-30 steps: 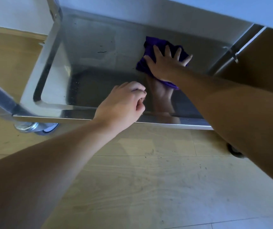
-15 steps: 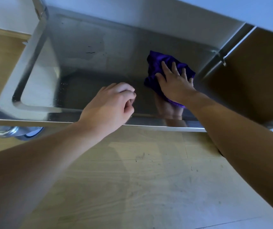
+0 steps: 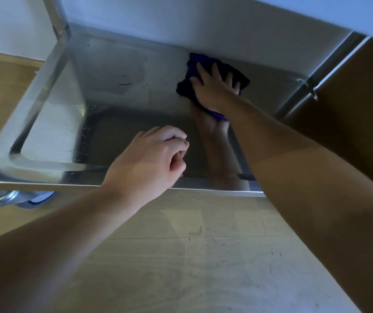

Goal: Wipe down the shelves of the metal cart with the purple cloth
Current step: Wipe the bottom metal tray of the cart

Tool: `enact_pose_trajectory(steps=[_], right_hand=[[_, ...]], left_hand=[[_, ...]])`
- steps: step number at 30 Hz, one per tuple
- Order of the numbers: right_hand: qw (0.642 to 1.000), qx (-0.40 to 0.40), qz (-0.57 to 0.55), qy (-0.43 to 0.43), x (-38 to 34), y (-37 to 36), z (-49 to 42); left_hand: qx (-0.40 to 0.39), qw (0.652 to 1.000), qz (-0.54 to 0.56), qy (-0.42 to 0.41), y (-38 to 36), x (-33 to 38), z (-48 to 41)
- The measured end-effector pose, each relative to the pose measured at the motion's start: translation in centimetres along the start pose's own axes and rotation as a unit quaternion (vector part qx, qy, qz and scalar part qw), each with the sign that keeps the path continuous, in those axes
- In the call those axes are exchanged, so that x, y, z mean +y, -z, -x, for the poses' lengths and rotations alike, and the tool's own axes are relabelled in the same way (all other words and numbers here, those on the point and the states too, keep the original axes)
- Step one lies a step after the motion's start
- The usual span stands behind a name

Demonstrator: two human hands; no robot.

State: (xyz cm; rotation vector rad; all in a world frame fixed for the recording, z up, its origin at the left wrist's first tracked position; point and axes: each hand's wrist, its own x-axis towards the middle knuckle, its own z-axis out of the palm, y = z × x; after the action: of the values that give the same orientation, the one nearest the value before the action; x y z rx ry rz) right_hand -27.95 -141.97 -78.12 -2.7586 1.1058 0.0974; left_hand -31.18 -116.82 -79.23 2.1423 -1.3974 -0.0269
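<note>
The right hand (image 3: 215,91) pressed flat, fingers spread, on the crumpled purple cloth (image 3: 193,63) at the back right of the shiny steel cart shelf (image 3: 113,64). The cloth's length ran front to back under the palm. The left hand (image 3: 151,157) was fisted, holding nothing, over the shelf's front lip. A metal upright post (image 3: 316,73) stood right of the cloth.

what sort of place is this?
Hard to pin down: probably an ordinary indoor room, maybe a kitchen or utility area. Cues: stainless cart shelf on a caster, wood-look plank floor, plain white wall.
</note>
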Motion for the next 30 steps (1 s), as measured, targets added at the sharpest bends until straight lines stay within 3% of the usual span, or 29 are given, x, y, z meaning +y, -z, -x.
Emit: enact_pose_trajectory(steps=[7,12,17,22,30], right_hand=[[0.993,0.038,0.009,0.115,5.8,-0.9,8.4],[0.997,0.001,0.039,0.063,12.9,0.3,7.2],[0.997,0.040,-0.009,-0.058,16.8,1.2,2.6],[0.992,0.027,-0.045,-0.115,15.1,2.3,-2.7],[0.998,-0.031,0.047,0.031,5.7,1.7,-6.7]], left_hand=[[-0.011,1.000,0.002,-0.006,0.3,0.4,0.2],[-0.011,1.000,0.008,0.003,0.4,0.4,0.1],[-0.008,1.000,-0.001,-0.004,0.3,0.4,0.2],[-0.022,1.000,-0.014,-0.009,0.3,0.3,0.1],[-0.040,0.999,-0.030,0.001,0.8,0.7,0.0]])
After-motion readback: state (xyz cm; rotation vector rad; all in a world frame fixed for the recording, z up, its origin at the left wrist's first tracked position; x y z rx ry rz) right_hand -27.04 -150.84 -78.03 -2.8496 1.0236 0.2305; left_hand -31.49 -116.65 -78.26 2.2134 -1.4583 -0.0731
